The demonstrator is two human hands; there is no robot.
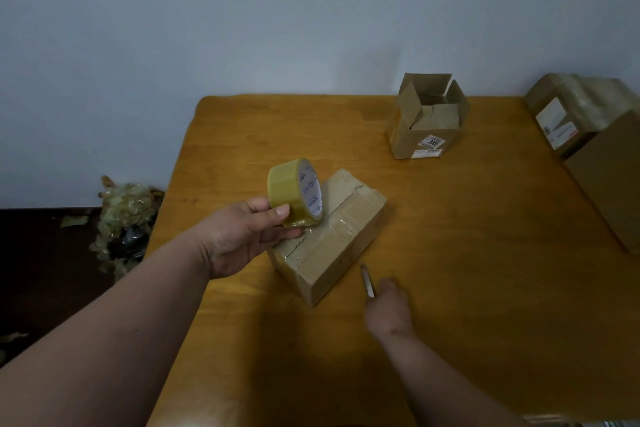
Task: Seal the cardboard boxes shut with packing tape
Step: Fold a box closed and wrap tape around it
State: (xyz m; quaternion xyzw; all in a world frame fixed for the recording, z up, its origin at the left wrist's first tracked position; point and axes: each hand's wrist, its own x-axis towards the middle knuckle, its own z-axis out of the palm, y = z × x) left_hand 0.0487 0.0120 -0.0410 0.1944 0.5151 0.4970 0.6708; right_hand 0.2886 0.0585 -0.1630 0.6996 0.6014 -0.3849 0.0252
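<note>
A flat closed cardboard box [341,239] lies in the middle of the wooden table [485,253], with clear tape across its top seam. My left hand [242,236] holds a yellowish roll of packing tape [294,192] upright over the box's left end, thumb on the roll's outer face. Just right of the box's near corner, my right hand [388,305] grips a small knife or cutter [367,281] whose blade points away from me; the hand is blurred. A small box [427,125] with its flaps open stands at the back of the table.
At the table's right edge stand a taped box with a label [568,114] and a larger plain box [613,177]. A heap of crumpled used tape [124,218] lies on the dark floor left of the table. A pale wall rises behind.
</note>
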